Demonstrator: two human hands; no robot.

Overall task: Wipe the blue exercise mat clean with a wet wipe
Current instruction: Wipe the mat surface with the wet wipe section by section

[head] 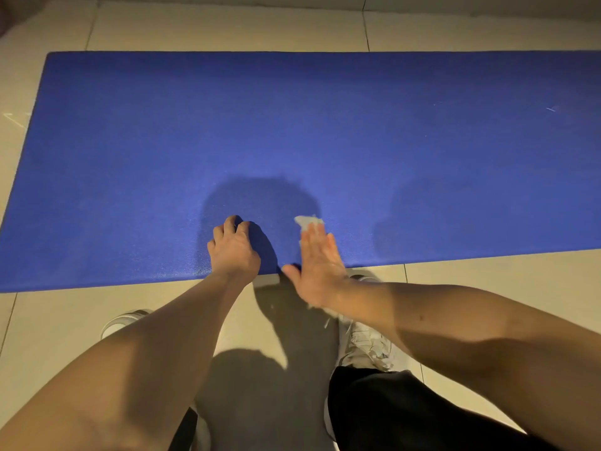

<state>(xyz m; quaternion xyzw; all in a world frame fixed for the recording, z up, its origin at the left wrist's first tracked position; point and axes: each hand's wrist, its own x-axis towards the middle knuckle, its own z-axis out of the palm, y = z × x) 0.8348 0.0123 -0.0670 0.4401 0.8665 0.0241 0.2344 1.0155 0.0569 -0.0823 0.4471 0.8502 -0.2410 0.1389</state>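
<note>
Head view: the blue mat (292,125) lies flat on the tiled floor (227,27), its near edge by the person's shoes. The left hand (232,247), fingers curled with nothing visibly held, bears on the mat near that edge, likely to stop it sliding. The right hand (317,258) lies flat, fingers straight, pressing the white wipe (307,221) onto the mat for broad contact. No packet or bin shows.
</note>
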